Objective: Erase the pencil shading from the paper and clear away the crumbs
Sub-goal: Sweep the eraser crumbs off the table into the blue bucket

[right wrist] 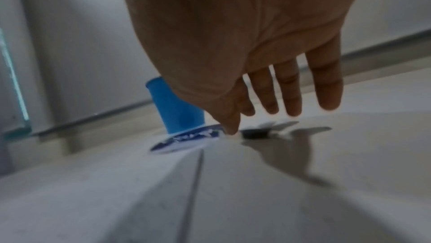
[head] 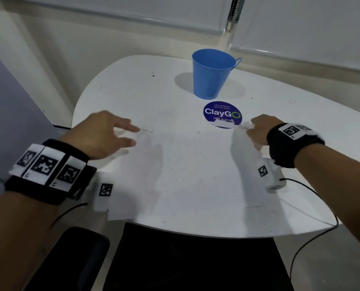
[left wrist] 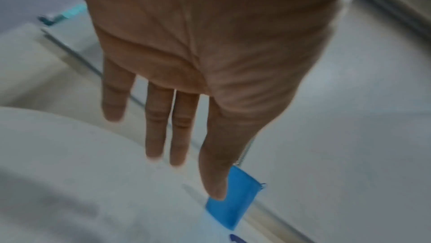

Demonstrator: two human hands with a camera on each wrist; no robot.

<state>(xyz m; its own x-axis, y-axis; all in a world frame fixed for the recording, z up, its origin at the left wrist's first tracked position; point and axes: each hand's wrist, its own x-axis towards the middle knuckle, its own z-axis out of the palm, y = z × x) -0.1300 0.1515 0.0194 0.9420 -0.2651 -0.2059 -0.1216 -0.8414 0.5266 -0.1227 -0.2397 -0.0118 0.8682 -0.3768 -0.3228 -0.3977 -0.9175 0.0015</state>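
Observation:
A white sheet of paper lies on the white table, with faint grey smudges and dark specks across it. My left hand hovers at the sheet's far left corner; the left wrist view shows that hand with straight, spread fingers holding nothing. My right hand is at the far right corner, where the sheet's right edge looks raised. In the right wrist view the right hand has straight fingers, its thumb tip down by the corner. A small dark blurred lump lies just beyond the thumb.
A blue metal bucket stands at the back of the table, behind a round blue ClayGo sticker. A black cable trails over the right front edge. A dark chair sits below the table's near edge.

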